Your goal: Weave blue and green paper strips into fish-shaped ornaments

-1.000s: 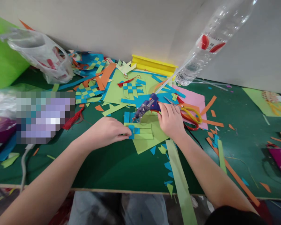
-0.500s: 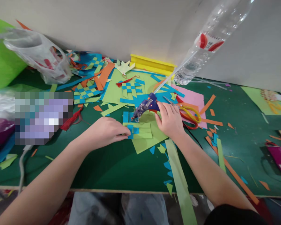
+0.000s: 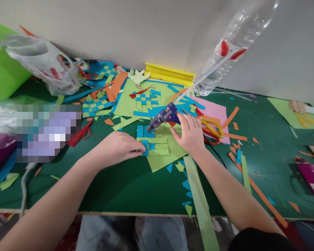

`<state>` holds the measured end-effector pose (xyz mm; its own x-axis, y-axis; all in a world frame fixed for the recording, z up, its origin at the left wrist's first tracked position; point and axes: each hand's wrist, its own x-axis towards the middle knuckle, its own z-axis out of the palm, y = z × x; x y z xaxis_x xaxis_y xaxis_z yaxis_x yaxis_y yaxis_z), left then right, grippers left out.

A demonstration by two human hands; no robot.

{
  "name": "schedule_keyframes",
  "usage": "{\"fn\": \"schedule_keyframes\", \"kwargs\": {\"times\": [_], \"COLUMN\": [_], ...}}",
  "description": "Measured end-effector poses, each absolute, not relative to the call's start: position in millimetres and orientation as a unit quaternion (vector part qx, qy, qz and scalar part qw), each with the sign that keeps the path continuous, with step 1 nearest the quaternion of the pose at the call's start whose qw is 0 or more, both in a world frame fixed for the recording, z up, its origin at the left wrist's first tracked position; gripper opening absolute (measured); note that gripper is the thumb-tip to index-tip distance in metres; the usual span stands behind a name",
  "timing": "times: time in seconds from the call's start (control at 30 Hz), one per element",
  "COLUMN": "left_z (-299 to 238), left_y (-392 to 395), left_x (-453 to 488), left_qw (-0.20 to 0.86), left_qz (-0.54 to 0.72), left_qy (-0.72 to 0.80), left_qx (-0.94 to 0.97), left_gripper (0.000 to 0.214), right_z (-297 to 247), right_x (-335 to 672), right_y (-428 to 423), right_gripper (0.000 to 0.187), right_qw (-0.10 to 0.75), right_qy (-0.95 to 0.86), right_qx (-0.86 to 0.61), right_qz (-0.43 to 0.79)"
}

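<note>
My left hand [image 3: 119, 146] is closed, thumb and fingers pinching the left edge of a half-woven piece of blue and light green paper strips [image 3: 159, 146]. My right hand [image 3: 190, 134] is wrapped round the handle of a dark blue hot glue gun [image 3: 165, 116], a long clear glue stick [image 3: 199, 80] jutting from its back. The nozzle points down and left, at or just above a blue strip [image 3: 140, 131] on the upper part of the woven piece; contact is unclear. Beneath lies a light green sheet [image 3: 157, 164]. Scissors with yellow and red handles [image 3: 213, 127] lie beside my right hand.
Finished woven paper fish [image 3: 145, 99] and scraps lie behind. A water bottle [image 3: 211, 75] and a yellow channel-shaped piece [image 3: 170, 74] stand by the wall. At left are a plastic bag [image 3: 49, 66], a pixelated object [image 3: 47, 134] and a white cable [image 3: 24, 188]. A black cord [image 3: 216, 153] runs beside my right wrist.
The glue gun's nozzle has risen slightly from the blue strip, and my right thumb has shifted a little left. My left hand keeps its pinch on the paper.
</note>
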<state>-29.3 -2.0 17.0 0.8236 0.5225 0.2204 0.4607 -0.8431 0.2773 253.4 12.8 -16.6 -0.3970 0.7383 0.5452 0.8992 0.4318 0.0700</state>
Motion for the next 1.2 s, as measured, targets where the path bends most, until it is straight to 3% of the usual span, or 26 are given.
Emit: {"fn": "schedule_keyframes", "kwargs": {"times": [0.6, 0.9, 1.2], "left_z": [16, 11, 13], "left_y": [-2, 2, 3], "left_x": [-29, -28, -28], "left_qw": [0.109, -0.020, -0.069], "left_qz": [0.192, 0.267, 0.289], "left_qy": [0.259, 0.325, 0.428], "left_qx": [0.940, 0.907, 0.854], "left_gripper": [0.017, 0.016, 0.019], "right_z": [-16, -8, -4], "right_x": [256, 278, 321], "right_y": [17, 27, 39], "right_gripper": [0.059, 0.060, 0.065], "right_qw": [0.305, 0.311, 0.330], "right_qy": [-0.719, -0.706, -0.637], "right_qx": [-0.608, -0.607, -0.664], "right_qz": [-0.141, -0.192, -0.213]}}
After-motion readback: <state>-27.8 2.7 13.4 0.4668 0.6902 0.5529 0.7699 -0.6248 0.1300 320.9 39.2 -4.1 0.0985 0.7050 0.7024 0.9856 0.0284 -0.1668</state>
